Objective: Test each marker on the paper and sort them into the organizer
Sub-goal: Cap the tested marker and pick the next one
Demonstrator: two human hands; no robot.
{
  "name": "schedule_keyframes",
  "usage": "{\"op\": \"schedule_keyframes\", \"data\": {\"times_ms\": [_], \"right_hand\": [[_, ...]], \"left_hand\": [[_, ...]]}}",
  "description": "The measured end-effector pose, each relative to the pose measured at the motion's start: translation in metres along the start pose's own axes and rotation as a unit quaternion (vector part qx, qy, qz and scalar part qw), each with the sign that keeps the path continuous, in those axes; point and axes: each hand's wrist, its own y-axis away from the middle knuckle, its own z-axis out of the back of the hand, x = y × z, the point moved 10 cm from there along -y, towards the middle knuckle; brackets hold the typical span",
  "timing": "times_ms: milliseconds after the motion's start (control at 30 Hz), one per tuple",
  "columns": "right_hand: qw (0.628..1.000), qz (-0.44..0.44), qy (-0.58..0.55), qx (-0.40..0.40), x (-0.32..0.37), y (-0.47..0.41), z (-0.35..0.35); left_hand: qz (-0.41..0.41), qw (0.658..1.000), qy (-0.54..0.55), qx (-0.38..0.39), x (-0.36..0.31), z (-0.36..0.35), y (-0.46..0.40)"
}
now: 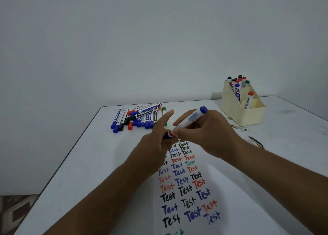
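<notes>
A blue whiteboard marker (192, 116) is held slantwise above the top of the paper (230, 190). My right hand (211, 130) grips its white barrel, blue end up. My left hand (158, 146) pinches the blue cap end at the marker's lower tip, forefinger stretched out. The paper carries several rows of the word "Test" in black, blue, red and green. A pile of markers (138, 116) lies behind my left hand. The cream organizer (248, 114) stands at the back right with several markers upright in it.
The white table's left edge (71, 149) runs diagonally, with patterned floor beyond it. Dark ink smudges (255, 140) mark the table between the organizer and my right arm. A plain wall rises behind the table.
</notes>
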Motion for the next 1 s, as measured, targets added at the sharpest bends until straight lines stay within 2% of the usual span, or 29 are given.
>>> {"op": "schedule_keyframes", "data": {"times_ms": [167,333,467,567,667,767,833,900,1000], "right_hand": [[0.997,0.035,0.075,-0.001,0.001,-0.005,-0.015],[0.995,0.013,0.092,0.019,-0.018,-0.003,-0.028],[0.999,-0.025,0.009,0.03,-0.03,0.003,-0.021],[0.994,-0.055,-0.097,-0.017,-0.032,0.002,0.001],[0.981,-0.042,-0.164,-0.095,-0.03,-0.009,0.04],[0.984,-0.015,-0.091,-0.155,-0.028,-0.03,0.093],[0.983,-0.022,0.004,-0.182,-0.033,-0.045,0.131],[0.971,-0.033,0.096,-0.216,-0.037,-0.055,0.171],[0.947,-0.017,0.146,-0.285,-0.041,-0.063,0.227]], "left_hand": [[0.013,0.999,-0.031,0.018,0.005,-0.008,0.0],[0.039,0.996,-0.048,0.06,0.015,-0.015,-0.002],[0.03,0.997,-0.054,0.036,0.019,-0.009,-0.005],[0.026,0.998,-0.05,0.033,0.021,-0.008,-0.005],[0.048,0.992,-0.083,0.082,0.03,-0.016,-0.003],[0.053,0.984,-0.13,0.106,0.044,-0.02,-0.002],[0.043,0.978,-0.17,0.116,0.05,-0.023,-0.002],[0.053,0.971,-0.195,0.127,0.059,-0.026,-0.003],[0.086,0.96,-0.214,0.158,0.071,-0.031,-0.002]]}}
